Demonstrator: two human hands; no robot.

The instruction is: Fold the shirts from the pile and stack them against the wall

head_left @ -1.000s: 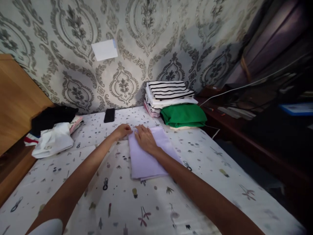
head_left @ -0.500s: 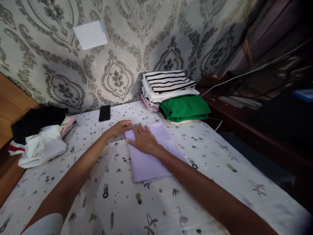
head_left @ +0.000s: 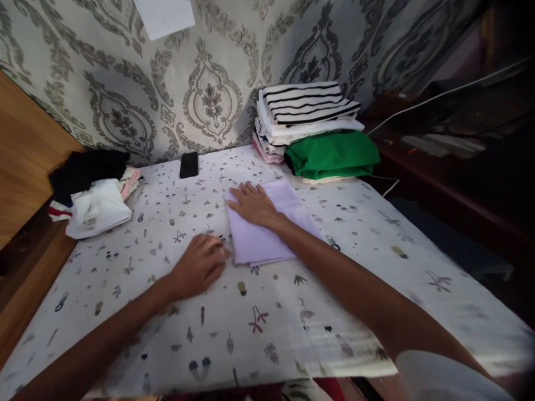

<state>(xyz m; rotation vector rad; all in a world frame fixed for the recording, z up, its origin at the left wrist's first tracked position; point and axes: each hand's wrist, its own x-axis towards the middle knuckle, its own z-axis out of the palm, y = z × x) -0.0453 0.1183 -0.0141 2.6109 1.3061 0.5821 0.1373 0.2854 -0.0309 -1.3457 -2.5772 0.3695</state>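
So the big patterned wall (head_left: 234,50) runs across the back, and below it you've got the white printed sheet (head_left: 167,356) spread out. Folded clothes stack (head_left: 309,106) near the wall on the right, green garment (head_left: 334,155) at its front, and a smaller clothes pile (head_left: 90,172) off to the left by the wood panel.

Your lilac cloth (head_left: 261,242) lies folded flat on the sheet, in front of you and a bit nearer than the stack. For a neat finish, I'd keep light, even palm pressure and smooth outward from the middle, with the near edges lined up, since a layer pokes out at the bottom. Pressing while dragging could skew the fold, imo.

Right forearm slants in from the lower right over the cloth, and your right hand (head_left: 254,204) is palm down, fingers spread, gripping nothing. Your left hand (head_left: 198,267) is just beside the near-left edge, fingers curled and blurry, so can't tell if it's closed. Phone (head_left: 189,165) sits near the wall.
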